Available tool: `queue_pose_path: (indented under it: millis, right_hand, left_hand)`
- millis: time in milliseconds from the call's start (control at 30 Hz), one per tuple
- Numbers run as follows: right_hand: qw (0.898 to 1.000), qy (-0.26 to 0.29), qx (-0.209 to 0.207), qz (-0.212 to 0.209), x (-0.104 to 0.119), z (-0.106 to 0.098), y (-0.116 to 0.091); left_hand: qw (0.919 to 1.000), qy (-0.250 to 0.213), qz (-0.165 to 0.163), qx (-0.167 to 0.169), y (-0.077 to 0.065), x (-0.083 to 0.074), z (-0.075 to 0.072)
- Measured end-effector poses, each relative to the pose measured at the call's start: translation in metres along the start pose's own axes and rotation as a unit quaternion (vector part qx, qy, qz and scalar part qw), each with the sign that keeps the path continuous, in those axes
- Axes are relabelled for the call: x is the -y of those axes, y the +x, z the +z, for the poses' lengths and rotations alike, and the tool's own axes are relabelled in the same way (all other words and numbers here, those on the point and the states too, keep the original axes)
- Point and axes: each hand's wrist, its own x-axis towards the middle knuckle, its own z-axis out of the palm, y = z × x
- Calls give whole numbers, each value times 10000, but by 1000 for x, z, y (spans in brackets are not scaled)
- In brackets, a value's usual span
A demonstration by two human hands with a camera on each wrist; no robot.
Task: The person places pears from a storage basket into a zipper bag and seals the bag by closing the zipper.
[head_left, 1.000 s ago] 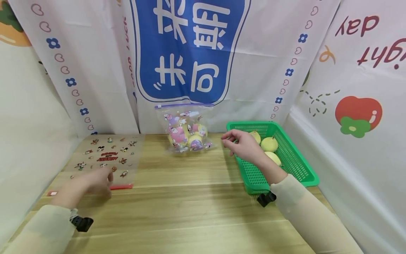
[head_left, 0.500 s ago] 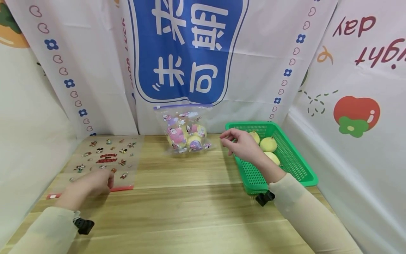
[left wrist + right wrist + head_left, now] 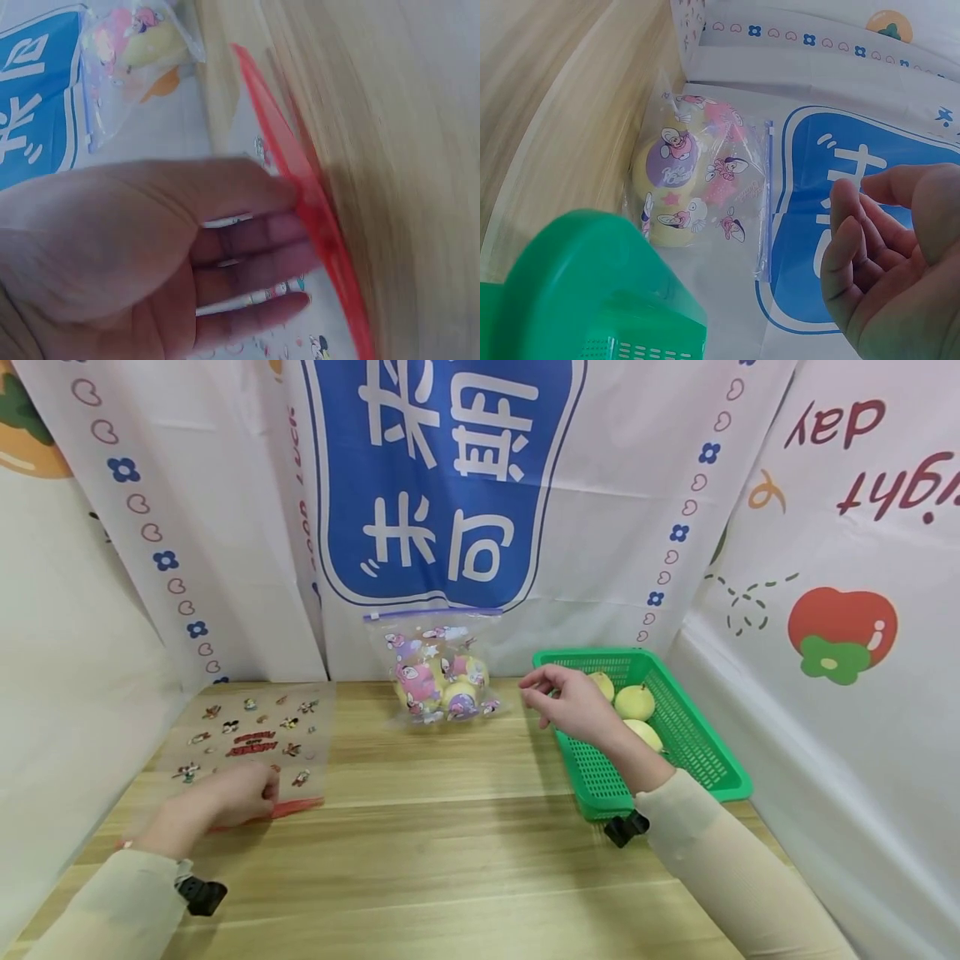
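Note:
My left hand [image 3: 225, 797] pinches the red zip edge of a flat clear zip bag [image 3: 251, 718] printed with cartoon figures. In the left wrist view, the thumb lies on one side of the red zip strip [image 3: 281, 142] and the fingers are behind it. Most of this bag lies flat on the left of the table. My right hand [image 3: 573, 702] hovers over the left rim of a green basket [image 3: 697, 718], its fingers loosely curled around nothing. Inside that basket are pears [image 3: 635, 702], partly hidden by the right hand and forearm.
A second zip bag [image 3: 438, 668], with a purple zip and pale yellow fruit inside, stands against the back cloth [image 3: 615, 527]. White printed cloth also borders the wooden table [image 3: 420, 860] on the left and right.
My left hand has taken hold of the red zip edge, moved slightly right and lifted it a little, shifting the bag. The right hand has stayed nearly still.

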Motion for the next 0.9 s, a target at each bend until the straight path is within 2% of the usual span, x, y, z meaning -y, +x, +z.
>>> queue_pose_path:
  millis: [100, 200, 333, 400, 467, 567, 700, 900]
  right_hand:
    - [10000, -11, -9, -40, 2, 0, 0]
    - [10000, -21, 4, -72, 3, 0, 1]
    - [10000, -30, 12, -79, 5, 0, 2]
    - [10000, -46, 11, -83, 6, 0, 1]
    - [9999, -82, 21, -104, 7, 0, 2]
    - [9997, -165, 46, -171, 12, 2, 2]
    - [9994, -182, 154, -240, 20, 4, 2]
    - [9984, -162, 437, -325, 29, 16, 8]
  left_hand:
    - [9989, -363, 275, -130, 2, -10, 4]
    - [9961, -761, 391, -216, 6, -23, 5]
    - [9879, -1422, 545, -291, 15, -44, 2]
    - [9780, -1974, 615, -265, 20, -57, 0]
    - [9689, -2364, 623, -378, 23, -70, -4]
    - [9503, -3025, 576, -467, 26, -91, -9]
    - [9327, -3515, 404, -706, 31, -121, -18]
    - [9078, -4077, 221, -956, 49, -164, -29]
